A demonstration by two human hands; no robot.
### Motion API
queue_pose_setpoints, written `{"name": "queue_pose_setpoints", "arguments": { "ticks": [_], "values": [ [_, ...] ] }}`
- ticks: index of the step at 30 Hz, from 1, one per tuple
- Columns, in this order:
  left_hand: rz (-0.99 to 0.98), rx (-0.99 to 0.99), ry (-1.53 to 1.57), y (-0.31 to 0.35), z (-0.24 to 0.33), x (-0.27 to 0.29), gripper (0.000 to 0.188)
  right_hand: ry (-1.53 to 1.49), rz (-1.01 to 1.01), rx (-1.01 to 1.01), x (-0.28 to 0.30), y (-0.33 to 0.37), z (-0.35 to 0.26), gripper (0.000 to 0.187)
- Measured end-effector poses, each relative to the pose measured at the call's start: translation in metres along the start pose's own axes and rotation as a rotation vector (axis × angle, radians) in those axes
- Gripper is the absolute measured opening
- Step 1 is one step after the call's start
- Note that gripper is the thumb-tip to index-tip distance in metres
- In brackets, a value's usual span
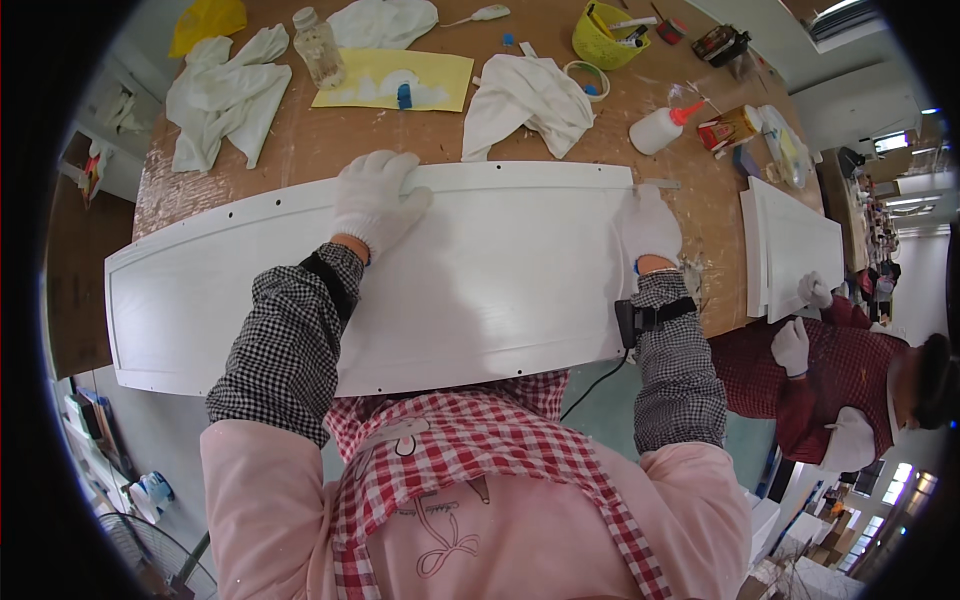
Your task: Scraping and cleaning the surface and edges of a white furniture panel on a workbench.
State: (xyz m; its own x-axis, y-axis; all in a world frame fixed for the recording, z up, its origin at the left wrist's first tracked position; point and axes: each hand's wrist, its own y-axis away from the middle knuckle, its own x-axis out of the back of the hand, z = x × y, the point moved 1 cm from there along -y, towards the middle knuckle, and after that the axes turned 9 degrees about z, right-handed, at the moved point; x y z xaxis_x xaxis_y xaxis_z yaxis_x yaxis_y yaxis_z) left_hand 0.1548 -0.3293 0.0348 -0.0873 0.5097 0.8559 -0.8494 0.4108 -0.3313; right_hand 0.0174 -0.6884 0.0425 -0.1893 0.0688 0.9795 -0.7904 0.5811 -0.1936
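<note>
A long white framed panel (pixel 490 270) with small dark holes along its edges lies across the table in front of me. My left hand (pixel 378 200), in a white knit glove, rests on the panel at its far edge, thumb apart from the fingers. My right hand (pixel 652 225), gloved likewise, is closed round the panel's right end. A thin metal strip (pixel 662 184) sticks out beside its fingertips. Part of the right fingers cannot be made out against the white surface.
Beyond the panel are white cloths (pixel 530 100), yellow sandpaper-like sheet (pixel 440 75), a clear bottle (pixel 318 50), tape roll (pixel 590 80), green basket (pixel 606 40) and white squeeze bottle (pixel 655 130). At right, a co-worker (pixel 830 370) handles white panels (pixel 795 240).
</note>
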Motion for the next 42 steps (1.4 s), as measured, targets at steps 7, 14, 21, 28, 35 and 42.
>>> {"name": "queue_pose_setpoints", "arguments": {
  "ticks": [7,14,21,28,35,42],
  "values": [
    [0.007,0.005,-0.005,0.003,-0.002,-0.001,0.045,0.013,-0.047,-0.024,-0.003,-0.001,0.008,0.037],
    [0.021,0.000,0.000,0.001,-0.001,-0.002,0.043,-0.088,0.030,-0.085,-0.004,-0.007,0.033,0.041],
    [0.029,-0.019,-0.001,0.001,-0.001,0.001,0.042,0.219,0.178,-0.136,0.021,-0.043,0.080,0.041],
    [0.017,-0.009,-0.012,0.001,0.002,0.001,0.042,0.257,0.008,0.296,0.015,-0.068,0.063,0.033],
    [-0.013,0.013,-0.018,0.000,0.004,0.003,0.044,0.258,-0.165,0.208,0.014,-0.068,0.055,0.028],
    [-0.018,0.024,-0.016,0.000,0.001,-0.001,0.044,0.207,-0.197,0.047,0.019,-0.069,0.052,0.035]
  ]
}}
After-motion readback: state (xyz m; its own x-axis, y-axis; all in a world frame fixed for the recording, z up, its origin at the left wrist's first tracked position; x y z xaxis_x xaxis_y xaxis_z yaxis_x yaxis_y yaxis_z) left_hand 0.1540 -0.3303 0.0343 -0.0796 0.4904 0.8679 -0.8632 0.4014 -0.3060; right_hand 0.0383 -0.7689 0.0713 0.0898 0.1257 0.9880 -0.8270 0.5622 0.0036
